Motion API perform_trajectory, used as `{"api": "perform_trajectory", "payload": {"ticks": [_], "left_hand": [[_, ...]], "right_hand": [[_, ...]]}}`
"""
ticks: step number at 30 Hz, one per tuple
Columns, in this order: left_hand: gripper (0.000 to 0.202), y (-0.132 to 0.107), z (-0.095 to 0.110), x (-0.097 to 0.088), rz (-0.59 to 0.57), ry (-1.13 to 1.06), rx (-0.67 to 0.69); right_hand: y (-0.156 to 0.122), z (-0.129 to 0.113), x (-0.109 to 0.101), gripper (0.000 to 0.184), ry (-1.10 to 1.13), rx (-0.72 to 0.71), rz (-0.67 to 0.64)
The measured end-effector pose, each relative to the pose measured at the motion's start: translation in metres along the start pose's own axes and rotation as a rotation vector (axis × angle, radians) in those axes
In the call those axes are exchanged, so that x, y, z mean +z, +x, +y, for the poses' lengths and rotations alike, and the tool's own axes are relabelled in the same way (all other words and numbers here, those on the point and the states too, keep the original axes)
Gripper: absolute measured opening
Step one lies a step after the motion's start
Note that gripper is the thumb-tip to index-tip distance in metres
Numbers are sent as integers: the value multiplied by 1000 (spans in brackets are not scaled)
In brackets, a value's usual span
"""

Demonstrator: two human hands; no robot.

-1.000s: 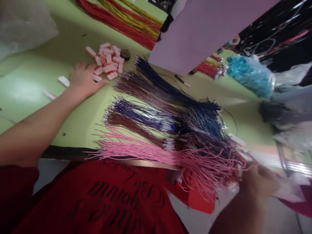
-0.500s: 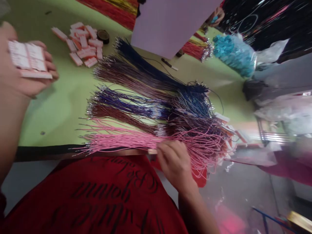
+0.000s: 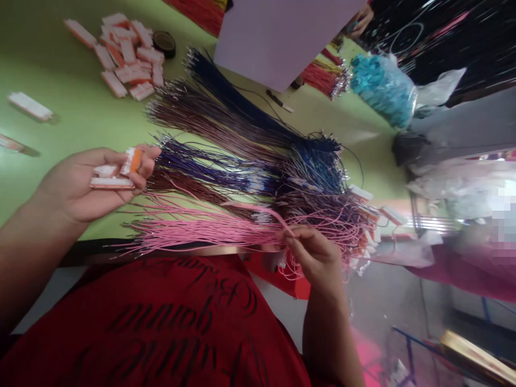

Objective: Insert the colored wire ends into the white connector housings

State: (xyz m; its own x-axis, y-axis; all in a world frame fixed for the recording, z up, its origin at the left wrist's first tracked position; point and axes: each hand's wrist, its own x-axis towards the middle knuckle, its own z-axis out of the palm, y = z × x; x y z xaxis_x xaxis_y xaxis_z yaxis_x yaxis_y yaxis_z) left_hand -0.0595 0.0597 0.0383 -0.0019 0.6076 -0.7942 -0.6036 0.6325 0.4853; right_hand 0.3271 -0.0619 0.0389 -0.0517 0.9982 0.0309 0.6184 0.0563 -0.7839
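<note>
Near the left ends of the wires, my left hand is palm up with fingers curled around several small white-and-orange plastic connectors. One connector is tilted upright between the thumb and fingers; the others lie in the palm. My right hand pinches a pink wire between thumb and fingertips, and that wire arches up and leftward above the bundle. Under it, a bundle of pink wires with metal-tipped ends stretches along the table's front edge.
Behind lie brown wires, purple-blue wires and dark blue wires. A connector pile is beside a black tape roll. A lilac panel stands at the back, near another person's hand and a bag of turquoise pieces.
My left hand has moved right and nearer the wires, tilting one connector up. Two connectors now show on the table at left. My right hand has raised a pink wire from the bundle.
</note>
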Motion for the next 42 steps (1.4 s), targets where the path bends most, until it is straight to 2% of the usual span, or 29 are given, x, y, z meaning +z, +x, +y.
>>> {"api": "perform_trajectory", "payload": {"ticks": [2,4,5,7,10,13,16,18,20,23,27,30,32,34,37,38,39,42], "left_hand": [[46,-1,-5,1,-19,-39,-33],[46,-3,-11,5,-44,-57,-66],[43,-4,-15,7,-59,-54,-77],[33,-6,-22,13,-87,-32,-85],[26,-5,-30,16,-66,20,-91],[23,-2,-33,12,-24,39,-85],[23,0,-33,8,0,38,-64],[27,-1,-33,8,1,41,-56],[30,-2,-33,9,-13,49,-50],[29,-4,-31,12,-35,74,-45],[25,-3,-30,10,-47,88,-26],[19,0,-35,7,-80,124,-10],[14,3,-42,7,-176,159,-29],[23,5,-51,8,-273,199,-48],[53,7,-62,10,-342,212,-48],[55,7,-65,10,-368,210,-46],[54,8,-67,9,-386,207,-49],[50,9,-69,4,-400,182,-39]], "right_hand": [[2,-5,-4,9,84,32,63],[9,-15,2,15,143,-7,81],[14,-22,7,16,152,-46,61],[23,-36,21,12,108,-144,-60],[28,-46,32,8,-112,-276,-169],[20,-34,28,14,-322,-349,-154],[6,-13,25,16,-563,-398,-262],[-2,-1,29,18,-735,-416,-309],[-6,8,35,21,-811,-415,-302],[-7,17,35,23,-717,-428,-232],[-5,21,11,19,-468,-426,-158],[1,7,-5,16,-324,-312,-164],[8,-16,-2,17,-199,-306,-193],[18,-46,15,19,-21,-392,-265],[34,-84,57,16,282,-495,-485],[41,-91,72,13,341,-435,-530],[47,-94,86,12,380,-341,-522],[65,-84,115,11,322,-27,-302]]}}
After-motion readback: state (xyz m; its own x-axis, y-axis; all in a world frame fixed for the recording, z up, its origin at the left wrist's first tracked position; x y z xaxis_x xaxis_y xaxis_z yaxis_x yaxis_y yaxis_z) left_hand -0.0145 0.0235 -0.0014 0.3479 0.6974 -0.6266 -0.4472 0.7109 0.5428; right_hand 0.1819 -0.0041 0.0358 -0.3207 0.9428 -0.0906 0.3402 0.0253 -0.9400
